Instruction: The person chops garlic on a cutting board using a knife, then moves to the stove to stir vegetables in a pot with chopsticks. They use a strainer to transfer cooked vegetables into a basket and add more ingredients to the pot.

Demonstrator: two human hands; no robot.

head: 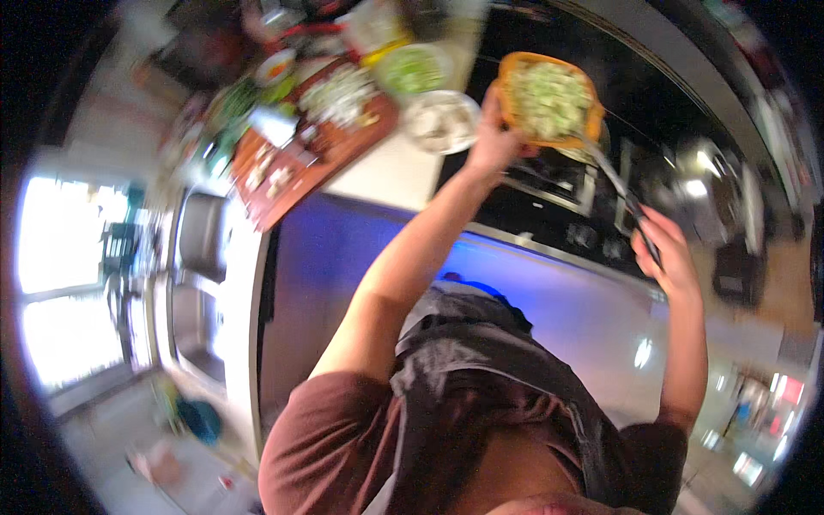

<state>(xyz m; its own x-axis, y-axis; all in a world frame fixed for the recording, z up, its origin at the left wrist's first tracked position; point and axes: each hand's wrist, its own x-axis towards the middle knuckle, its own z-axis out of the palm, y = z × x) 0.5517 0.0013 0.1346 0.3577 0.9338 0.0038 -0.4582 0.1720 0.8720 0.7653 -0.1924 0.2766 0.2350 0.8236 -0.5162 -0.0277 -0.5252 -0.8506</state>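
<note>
My left hand (499, 138) grips the near left side of an orange bowl (597, 119), held up over the black stove (618, 38). Pale green chopped pieces (550, 100), perhaps a vegetable, fill the bowl. In my right hand (666, 248) is the black handle of a metal utensil (615, 174). Its far end reaches the bowl's near right rim, and the tip is hidden there. Below the bowl, part of a pan or burner shows, too blurred to name.
Left of the stove, a white bowl of pale pieces (441, 122) and a bowl of green slices (412, 69) stand on the counter. A wooden cutting board (302, 183) carries a cleaver (273, 125) and chopped white pieces (340, 96). A double sink (201, 238) lies farther left.
</note>
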